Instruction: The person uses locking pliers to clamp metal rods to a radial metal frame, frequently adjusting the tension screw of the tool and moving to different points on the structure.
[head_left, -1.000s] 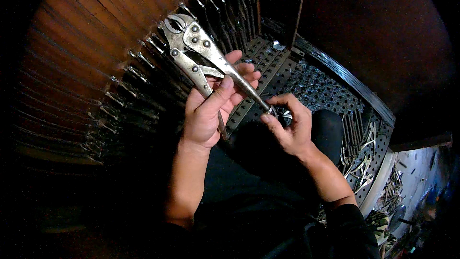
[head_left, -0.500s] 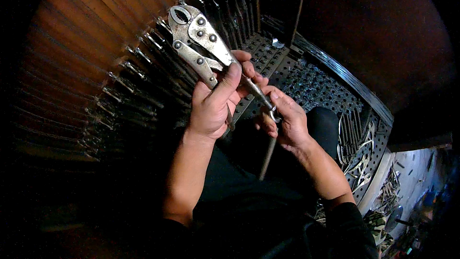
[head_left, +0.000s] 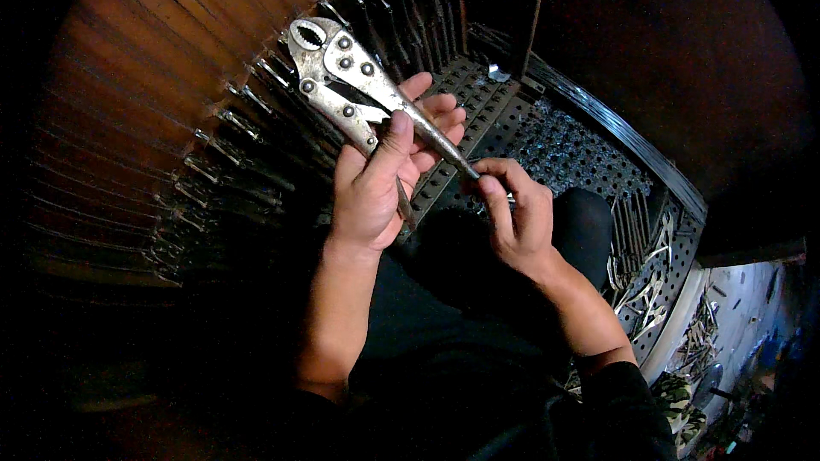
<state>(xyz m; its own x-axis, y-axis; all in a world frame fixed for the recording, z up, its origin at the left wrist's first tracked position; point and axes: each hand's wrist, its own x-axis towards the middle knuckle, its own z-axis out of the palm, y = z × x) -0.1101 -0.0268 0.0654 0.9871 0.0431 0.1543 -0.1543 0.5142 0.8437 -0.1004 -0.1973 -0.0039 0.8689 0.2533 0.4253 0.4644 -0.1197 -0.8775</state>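
Observation:
A pair of worn metal locking pliers point(head_left: 389, 98) lies slantwise across my left hand point(head_left: 371, 179), jaws toward the upper left and parted. My left thumb presses over the handles, while the fingers behind are loosely spread. The shorter lever handle passes down beside the palm. At the lower tip of the long handle, my right hand point(head_left: 521, 213) has thumb and forefinger closed around the end. A bit of something pale shows between those fingers, too hidden to name.
Many slender metal parts point(head_left: 243, 124) hang in a row along the brown panel at left. Beyond my knee is a perforated metal platform point(head_left: 547, 149) covered in small pieces. Plier parts point(head_left: 649, 307) lie at right, beside a bundle of long wires point(head_left: 615, 128).
The pliers have shifted slightly left, and my left fingers have spread. My right hand has turned over onto the handle end; the rod and ring seen under it earlier no longer show.

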